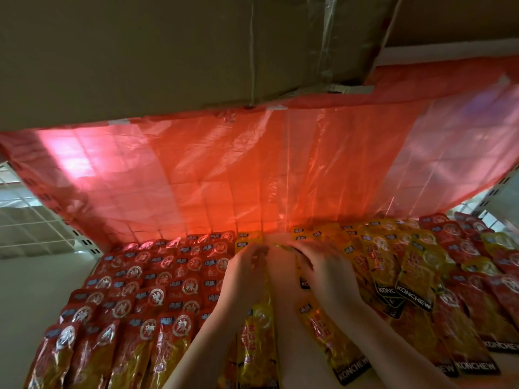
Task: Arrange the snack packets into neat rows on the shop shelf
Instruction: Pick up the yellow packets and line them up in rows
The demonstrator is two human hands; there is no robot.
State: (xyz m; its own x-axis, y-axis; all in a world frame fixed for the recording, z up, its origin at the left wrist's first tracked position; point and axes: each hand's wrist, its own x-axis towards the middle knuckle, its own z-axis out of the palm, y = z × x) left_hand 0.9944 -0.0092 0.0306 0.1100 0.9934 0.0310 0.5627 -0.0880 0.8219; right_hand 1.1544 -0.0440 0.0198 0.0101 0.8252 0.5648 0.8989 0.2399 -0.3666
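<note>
Red snack packets (pixel 157 287) lie in overlapping rows across the left half of the shop shelf. Yellow packets (pixel 415 265) lie in a looser, tilted spread on the right, with more red ones (pixel 477 313) beyond them. Both my hands reach to the back of the shelf in the middle. My left hand (pixel 247 273) has its fingers curled at the top of a yellow packet (pixel 244 245) by the back row. My right hand (pixel 323 268) lies fingers-down over yellow packets at the back; its grip is blurred. A yellow packet (pixel 255 341) lies between my forearms.
A red plastic sheet (pixel 252 169) hangs behind the shelf as a backdrop. A cardboard box (pixel 168 51) sits overhead on the shelf above. White wire grid panels (pixel 31 220) flank the left side. A strip of bare shelf board (pixel 280 265) shows between my hands.
</note>
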